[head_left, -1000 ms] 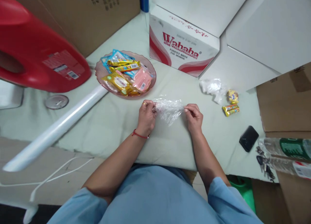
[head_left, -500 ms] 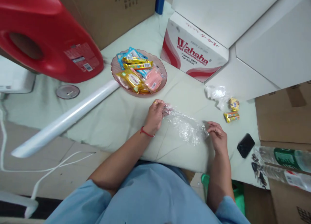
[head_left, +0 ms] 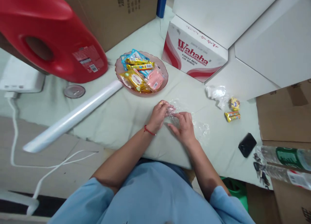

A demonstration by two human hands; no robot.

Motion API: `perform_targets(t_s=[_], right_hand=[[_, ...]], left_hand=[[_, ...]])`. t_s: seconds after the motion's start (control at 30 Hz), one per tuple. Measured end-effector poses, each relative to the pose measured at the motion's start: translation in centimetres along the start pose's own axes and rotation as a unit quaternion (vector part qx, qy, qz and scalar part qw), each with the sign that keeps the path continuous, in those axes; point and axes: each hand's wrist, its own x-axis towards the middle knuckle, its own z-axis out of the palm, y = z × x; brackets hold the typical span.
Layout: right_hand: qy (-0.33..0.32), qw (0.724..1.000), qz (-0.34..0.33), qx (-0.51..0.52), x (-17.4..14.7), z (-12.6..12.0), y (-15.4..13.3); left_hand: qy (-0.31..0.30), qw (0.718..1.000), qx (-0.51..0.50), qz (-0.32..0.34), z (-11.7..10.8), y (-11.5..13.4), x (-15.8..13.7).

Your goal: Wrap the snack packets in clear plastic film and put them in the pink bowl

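A crumpled piece of clear plastic film (head_left: 202, 130) lies over the table in front of me and reaches behind my right hand. My left hand (head_left: 159, 115), with a red cord on the wrist, is closed on a bunched end of this film; something pinkish shows at the fingertips, too small to make out. Close beside it is my right hand (head_left: 183, 126). Its thumb stands apart from the fingers, and its index fingertip reaches the bunched film. Beyond my hands is a pink glass bowl (head_left: 117, 70) with yellow, blue and pink wrapped snacks (head_left: 137, 79).
A long white roll (head_left: 73, 117) slants at the left, near a red jug (head_left: 60, 39) and a round lid (head_left: 74, 91). A Wahaha carton (head_left: 191, 52) stands behind. To the right are crumpled plastic (head_left: 218, 94), small wrapped snacks (head_left: 232, 116), a black case (head_left: 247, 145) and bottles (head_left: 286, 157).
My right hand has moved left from the film's far end to beside my left hand, its fingers now spread. The film, stretched between both hands before, now lies lower and flatter.
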Motion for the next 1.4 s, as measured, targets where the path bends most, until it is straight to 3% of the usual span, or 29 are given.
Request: perform_targets(t_s=[0.07, 0.17, 0.3, 0.37, 0.47, 0.6, 0.67, 0.9, 1.27, 1.4], right_hand=[[-0.006, 1.000, 0.013, -0.015, 0.5, 1.5, 0.5], [0.035, 0.999, 0.036, 0.000, 0.9, 2.2, 1.1], [0.063, 0.984, 0.116, 0.116, 0.8, 2.0, 1.3], [0.070, 0.955, 0.210, 0.199, 0.7, 1.9, 1.2], [0.091, 0.886, 0.322, 0.321, 0.8, 1.8, 0.8], [0.130, 0.813, 0.368, 0.432, 1.5, 1.8, 0.2], [0.146, 0.791, 0.382, 0.455, 1.8, 1.8, 0.1], [0.161, 0.781, 0.387, 0.463, 1.8, 1.6, 0.5], [0.147, 0.786, 0.378, 0.466, 1.7, 1.7, -0.7], [0.165, 0.761, 0.382, 0.497, 1.4, 1.1, -1.1]], left_hand=[[-0.007, 1.000, -0.001, 0.002, 0.0, 0.0, 0.0], [-0.013, 1.000, -0.001, 0.002, -0.1, 0.0, -0.1], [-0.020, 1.000, -0.010, -0.003, 0.0, 0.2, -0.3], [-0.025, 0.999, -0.029, -0.008, 0.1, 0.3, -0.5], [-0.029, 0.999, -0.035, 0.006, 0.1, 0.2, -0.7], [-0.067, 0.994, 0.040, 0.075, -0.1, -0.3, -0.9], [-0.075, 0.986, 0.093, 0.119, -0.2, -0.5, -1.0], [-0.058, 0.951, 0.244, 0.181, -0.2, -0.7, -0.8], [-0.051, 0.972, 0.182, 0.141, -0.1, -0.8, -0.9], [-0.012, 0.990, 0.111, 0.090, 0.3, -1.0, -1.3]])
